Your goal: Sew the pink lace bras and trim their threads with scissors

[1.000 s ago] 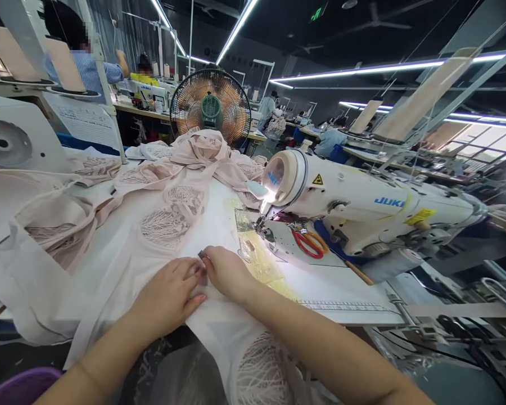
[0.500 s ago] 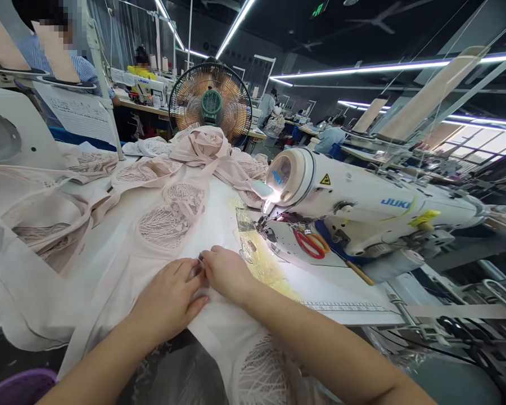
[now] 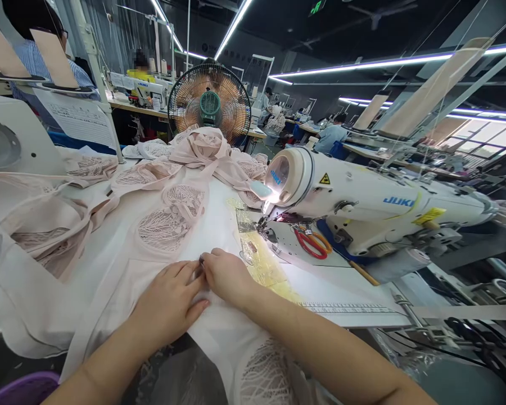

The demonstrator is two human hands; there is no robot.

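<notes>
Pale pink lace bras lie on the white sewing table, and one bra (image 3: pixel 164 228) runs towards me beneath my hands. My left hand (image 3: pixel 171 295) holds its plain fabric, fingers bent and thumb close to the index finger. Right beside it, my right hand (image 3: pixel 225 275) is closed, its fingertips meeting those of the left. A small dark piece (image 3: pixel 201 259) shows at the right fingertips; its kind cannot be made out. Another lace cup (image 3: pixel 265 371) hangs over the table's front edge below my right forearm.
A JUKI sewing machine (image 3: pixel 341 188) with its lamp lit stands on the right. Red-handled scissors (image 3: pixel 311 243) lie under its arm. A ruler strip (image 3: pixel 349 308) runs along the front edge. Behind the bra pile stands a fan (image 3: pixel 209 101). A co-worker (image 3: pixel 37 53) sits far left.
My hands stay together at the same spot on the bra, with hardly any movement. The view has shifted very slightly.
</notes>
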